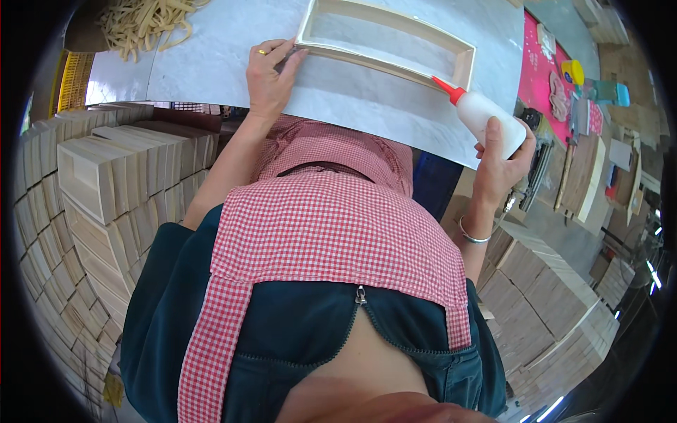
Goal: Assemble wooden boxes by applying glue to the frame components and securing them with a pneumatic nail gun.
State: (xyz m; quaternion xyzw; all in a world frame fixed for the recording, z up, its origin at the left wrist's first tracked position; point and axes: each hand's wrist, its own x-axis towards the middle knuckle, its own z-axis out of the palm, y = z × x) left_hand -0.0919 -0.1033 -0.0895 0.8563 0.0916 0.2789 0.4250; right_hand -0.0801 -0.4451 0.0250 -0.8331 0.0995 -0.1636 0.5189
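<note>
A shallow rectangular frame of pale wood (463,67) lies on the marble-patterned tabletop (211,70) in front of me. My left hand (271,76) grips its near left corner, thumb on the near side. In my right hand (506,156) is a white squeeze bottle (488,118) with a red pointed nozzle, held tilted. The nozzle tip is at the frame's near side, close to the right corner; I cannot tell whether it touches the wood.
Tan bands (144,25) lie heaped at the table's far left, near a yellow crate (74,77). Wooden boxes (106,176) are stacked high on my left, with another wooden stack (543,303) on my right. A pink sheet (536,77) and a yellow-lidded tub (572,71) are at the right.
</note>
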